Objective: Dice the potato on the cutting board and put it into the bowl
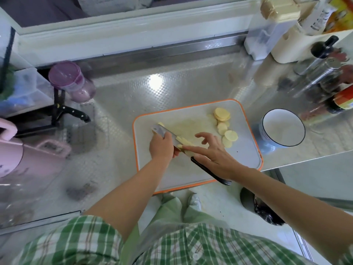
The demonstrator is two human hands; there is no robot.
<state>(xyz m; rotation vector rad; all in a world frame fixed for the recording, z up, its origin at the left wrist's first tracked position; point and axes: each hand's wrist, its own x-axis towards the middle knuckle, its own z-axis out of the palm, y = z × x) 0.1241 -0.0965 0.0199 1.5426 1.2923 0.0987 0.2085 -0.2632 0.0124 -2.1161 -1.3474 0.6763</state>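
The cutting board (240, 153) is a white rounded rectangle with an orange rim, lying on a dimpled steel worktop (133, 92). Along its far right side lie pale, flat, round potato slices (221, 114), some stacked and some overlapping in a loose row. Near its middle, thin potato strips (184, 143) lie on the flat steel blade of a knife (215, 175), whose black handle runs out over the near edge.

Just right of the board stands the bowl (284, 129) – white inside, with a dark rim. Beyond the bowl, blurred bottles (324, 73) crowd the corner. Beyond the board's left side stands a purple-lidded jar (66, 77), and further left a pink jug (11, 150).

The left hand (161, 146) has its grip clamped over the blade, just left of the strips. The right hand (210, 150) hangs above the handle with its grip apart – fingers spread, forefinger reaching to the strips.
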